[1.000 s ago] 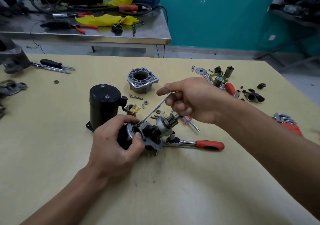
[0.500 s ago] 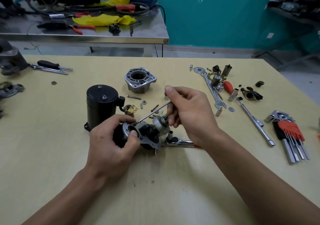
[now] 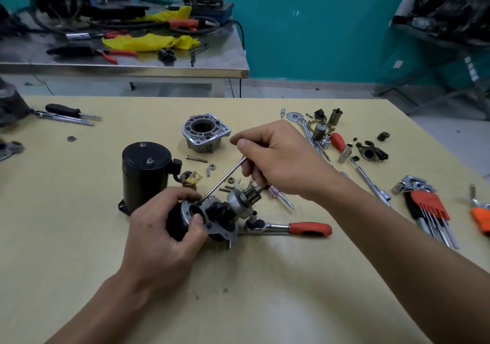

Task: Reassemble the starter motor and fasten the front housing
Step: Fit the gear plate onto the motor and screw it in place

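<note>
On the bench (image 3: 265, 290) my left hand (image 3: 169, 227) grips the starter assembly (image 3: 221, 220); my right hand (image 3: 278, 158), pinching the driver (image 3: 222, 181), has swung back up with its tip still seated, so I judge tightening continues, and the front housing (image 3: 205, 136) lies unfitted at twelve o'clock.

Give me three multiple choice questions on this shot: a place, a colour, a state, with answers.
1. Where is the silver front housing? A) loose on the table B) on the steel bench C) on the floor
2. What colour is the ratchet handle? A) blue B) orange-red C) green
3. What is the right hand doing? A) lying flat B) gripping the ratchet handle C) holding a thin rod
Answers: 1 A, it stands alone on the table; 2 B, the grip is orange-red; 3 C, its fingers curl round the rod, tip at the assembly in the left hand.
</note>
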### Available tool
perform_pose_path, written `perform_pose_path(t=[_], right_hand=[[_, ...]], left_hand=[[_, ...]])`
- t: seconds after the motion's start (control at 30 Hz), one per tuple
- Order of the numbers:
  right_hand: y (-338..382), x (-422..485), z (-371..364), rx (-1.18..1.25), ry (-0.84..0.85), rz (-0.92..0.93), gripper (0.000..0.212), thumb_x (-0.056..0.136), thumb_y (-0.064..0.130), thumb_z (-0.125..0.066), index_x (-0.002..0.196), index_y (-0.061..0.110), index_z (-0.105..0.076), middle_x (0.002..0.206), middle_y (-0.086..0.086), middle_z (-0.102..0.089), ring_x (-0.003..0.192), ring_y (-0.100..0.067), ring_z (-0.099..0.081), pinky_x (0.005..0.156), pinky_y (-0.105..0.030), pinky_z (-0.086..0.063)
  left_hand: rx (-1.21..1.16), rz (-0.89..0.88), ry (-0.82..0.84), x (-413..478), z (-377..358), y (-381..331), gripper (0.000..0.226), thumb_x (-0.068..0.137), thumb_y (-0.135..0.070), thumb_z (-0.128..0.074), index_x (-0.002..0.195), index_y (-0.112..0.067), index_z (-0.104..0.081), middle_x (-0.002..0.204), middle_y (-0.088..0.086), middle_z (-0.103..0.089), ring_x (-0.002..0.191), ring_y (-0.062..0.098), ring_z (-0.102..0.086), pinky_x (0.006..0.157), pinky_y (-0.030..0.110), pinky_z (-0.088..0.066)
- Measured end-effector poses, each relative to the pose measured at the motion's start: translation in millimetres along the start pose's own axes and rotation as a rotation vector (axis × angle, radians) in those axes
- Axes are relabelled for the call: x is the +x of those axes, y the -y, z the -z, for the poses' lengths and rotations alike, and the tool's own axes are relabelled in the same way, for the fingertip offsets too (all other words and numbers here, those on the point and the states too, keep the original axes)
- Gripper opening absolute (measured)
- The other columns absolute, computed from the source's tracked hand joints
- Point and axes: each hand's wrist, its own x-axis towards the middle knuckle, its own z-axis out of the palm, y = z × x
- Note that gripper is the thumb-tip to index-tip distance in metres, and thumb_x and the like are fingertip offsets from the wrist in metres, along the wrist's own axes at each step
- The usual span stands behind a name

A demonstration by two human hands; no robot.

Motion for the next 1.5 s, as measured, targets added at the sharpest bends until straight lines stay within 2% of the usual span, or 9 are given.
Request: perform_pose_path(t=[0.07, 0.33, 0.5, 0.6, 0.8, 1.07, 1.2, 1.37, 1.5], right_hand=[[2, 2, -2, 0.071, 0.000, -0.055, 0.023, 0.099, 0.010, -0.051, 0.089, 0.023, -0.068, 0.053, 0.000, -0.063, 0.039, -0.012, -0.052, 0.040, -0.023, -0.039], [0, 2, -2, 0.422, 0.110, -0.108, 0.021, 0.097, 0.017, -0.063, 0.080, 0.007, -0.069, 0.069, -0.009, -0.072, 0.053, -0.019, -0.069, 0.041, -0.020, -0.047], [-7, 1, -2, -0.022, -0.101, -0.035, 0.036, 0.093, 0.032, -0.068, 0.067, 0.008, -0.073, 0.052, 0.000, -0.061, 0.040, -0.010, -0.046, 0.043, -0.024, -0.040], [-6, 0, -4, -0.177, -0.162, 0.045, 0.026, 0.094, 0.021, -0.064, 0.081, 0.000, -0.075, 0.048, -0.003, -0.052, 0.039, -0.007, -0.035, 0.044, -0.021, -0.036], [-4, -6, -15, -0.411, -0.275, 0.263, 0.015, 0.092, 0.018, -0.067, 0.085, 0.009, -0.077, 0.059, -0.003, -0.068, 0.052, -0.013, -0.055, 0.060, -0.029, -0.051], [9, 2, 20, -0.285, 0.220, 0.110, 0.021, 0.104, 0.013, -0.048, 0.106, 0.008, -0.069, 0.083, 0.001, -0.075, 0.061, -0.012, -0.072, 0.059, -0.041, -0.056], [4, 13, 28, -0.304, 0.259, 0.165, 0.027, 0.102, 0.015, -0.053, 0.099, -0.006, -0.070, 0.066, 0.000, -0.066, 0.052, -0.011, -0.062, 0.053, -0.020, -0.048], [1, 23, 34, -0.342, 0.272, 0.246, 0.017, 0.095, 0.021, -0.066, 0.101, 0.012, -0.079, 0.079, 0.004, -0.064, 0.068, -0.002, -0.055, 0.062, -0.013, -0.044], [-2, 26, 34, -0.275, 0.304, 0.237, 0.017, 0.092, 0.019, -0.068, 0.098, 0.006, -0.078, 0.092, -0.006, -0.065, 0.074, -0.011, -0.059, 0.061, -0.020, -0.051]], left_hand=[[-0.003, -0.015, 0.006, 0, 0, 0, 0.028, 0.076, -0.033, -0.053, 0.099, -0.026, -0.065, 0.097, -0.016, -0.068, 0.091, -0.003, -0.064, 0.074, 0.012, -0.049], [-0.028, -0.023, -0.018, 1, -1, 0, 0.028, 0.077, -0.031, -0.053, 0.101, -0.028, -0.066, 0.097, -0.019, -0.067, 0.091, -0.005, -0.064, 0.073, 0.010, -0.049], [-0.019, -0.002, -0.028, -1, -1, 1, 0.027, 0.077, -0.032, -0.052, 0.099, -0.028, -0.067, 0.095, -0.019, -0.067, 0.090, -0.004, -0.065, 0.071, 0.009, -0.048], [-0.019, 0.001, -0.037, 0, -2, 0, 0.026, 0.077, -0.032, -0.052, 0.097, -0.027, -0.067, 0.094, -0.018, -0.068, 0.089, -0.004, -0.065, 0.071, 0.010, -0.048], [-0.017, 0.005, -0.042, 0, -3, 0, 0.024, 0.076, -0.032, -0.053, 0.096, -0.028, -0.067, 0.091, -0.018, -0.068, 0.084, -0.002, -0.065, 0.070, 0.010, -0.048], [-0.019, 0.014, -0.049, 0, -2, 2, 0.022, 0.076, -0.032, -0.054, 0.095, -0.030, -0.066, 0.089, -0.019, -0.067, 0.082, 0.000, -0.065, 0.068, 0.008, -0.047], [-0.012, 0.010, -0.045, 0, -1, 2, 0.024, 0.076, -0.032, -0.054, 0.095, -0.028, -0.067, 0.089, -0.019, -0.067, 0.082, -0.002, -0.065, 0.068, 0.008, -0.047], [-0.006, 0.005, -0.030, 0, 0, 4, 0.033, 0.076, -0.032, -0.054, 0.095, -0.014, -0.073, 0.088, -0.014, -0.069, 0.081, 0.002, -0.065, 0.068, 0.011, -0.048], [-0.016, 0.013, -0.025, 0, 0, 6, 0.033, 0.077, -0.032, -0.053, 0.095, -0.013, -0.074, 0.088, -0.012, -0.070, 0.081, 0.004, -0.066, 0.068, 0.012, -0.048]])
